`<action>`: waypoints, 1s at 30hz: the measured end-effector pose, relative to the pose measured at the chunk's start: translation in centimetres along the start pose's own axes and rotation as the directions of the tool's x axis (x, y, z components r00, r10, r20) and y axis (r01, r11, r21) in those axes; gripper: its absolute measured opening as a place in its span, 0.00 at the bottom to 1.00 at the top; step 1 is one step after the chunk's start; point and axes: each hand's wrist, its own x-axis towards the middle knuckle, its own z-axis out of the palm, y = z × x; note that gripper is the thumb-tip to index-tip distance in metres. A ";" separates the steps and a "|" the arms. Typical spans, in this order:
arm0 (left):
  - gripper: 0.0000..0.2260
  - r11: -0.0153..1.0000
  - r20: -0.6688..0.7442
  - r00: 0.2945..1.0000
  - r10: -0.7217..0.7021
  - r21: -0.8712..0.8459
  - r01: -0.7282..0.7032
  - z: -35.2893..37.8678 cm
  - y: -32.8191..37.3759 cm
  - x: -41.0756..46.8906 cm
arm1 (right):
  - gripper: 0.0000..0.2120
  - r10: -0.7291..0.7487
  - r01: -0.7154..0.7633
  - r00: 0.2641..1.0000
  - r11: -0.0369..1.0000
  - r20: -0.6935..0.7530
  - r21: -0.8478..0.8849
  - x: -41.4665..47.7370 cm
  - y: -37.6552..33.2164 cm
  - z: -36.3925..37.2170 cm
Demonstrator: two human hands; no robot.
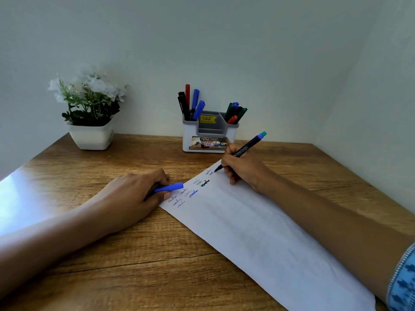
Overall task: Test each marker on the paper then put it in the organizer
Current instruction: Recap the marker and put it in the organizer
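**Marker test under way at the paper's far corner**

Across the wooden desk (157,254) a long white paper (258,232) lies slantwise. The organizer (188,138) stands just beyond its far corner, with markers in both outer compartments. The right hand (242,171) grasps a black Faber-Castell marker (244,149) in a writing grip, its tip touching the paper beside rows of scribbled test words. The left hand (132,194) rests at the paper's edge, fingers curled round a blue cap (169,187). The likely next move is to lift the tip, press the cap on squarely, then stand the marker in the organizer.
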 end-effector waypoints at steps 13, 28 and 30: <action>0.03 1.000 0.004 1.000 -0.002 0.002 0.002 -0.1 0.0 0.0 | 0.07 -0.465 0.451 0.882 0.788 0.075 -0.419 -1.1 0.4 1.0; 0.03 0.999 -0.020 0.999 -0.029 -0.024 0.028 0.0 -0.2 0.0 | 0.08 -0.001 -0.077 0.975 0.937 0.223 0.342 -1.7 -3.9 -0.8; 0.04 0.995 -0.069 0.997 -0.046 -0.095 0.040 0.2 -0.6 0.0 | 0.06 -0.100 0.003 0.953 0.947 0.286 0.321 -2.5 -5.5 -0.2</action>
